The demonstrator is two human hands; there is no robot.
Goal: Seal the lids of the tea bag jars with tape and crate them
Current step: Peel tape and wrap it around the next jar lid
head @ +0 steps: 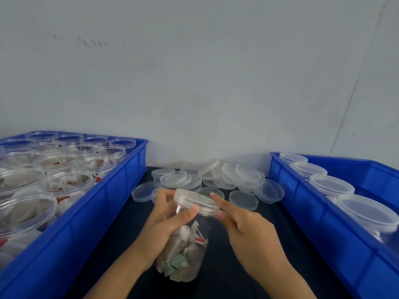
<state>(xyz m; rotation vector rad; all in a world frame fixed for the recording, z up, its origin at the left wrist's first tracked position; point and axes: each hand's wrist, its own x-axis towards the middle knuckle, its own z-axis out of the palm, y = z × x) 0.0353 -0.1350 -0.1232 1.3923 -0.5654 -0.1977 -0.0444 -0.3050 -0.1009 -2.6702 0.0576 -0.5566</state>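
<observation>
A clear plastic jar (183, 255) stuffed with tea bags is tilted above the dark table at the centre. My left hand (164, 225) grips its upper body, thumb lying just under the lid. A translucent lid (197, 201) sits on the jar's mouth. My right hand (244, 227) is at the lid's right edge, forefinger stretched along the rim and thumb touching below it. No tape is visible.
A blue crate (121, 190) on the left holds several open jars of tea bags (64, 182). Another blue crate (302, 203) on the right holds lidded jars (367, 212). Several loose lids (216, 178) lie piled on the dark table (226, 277) against the wall.
</observation>
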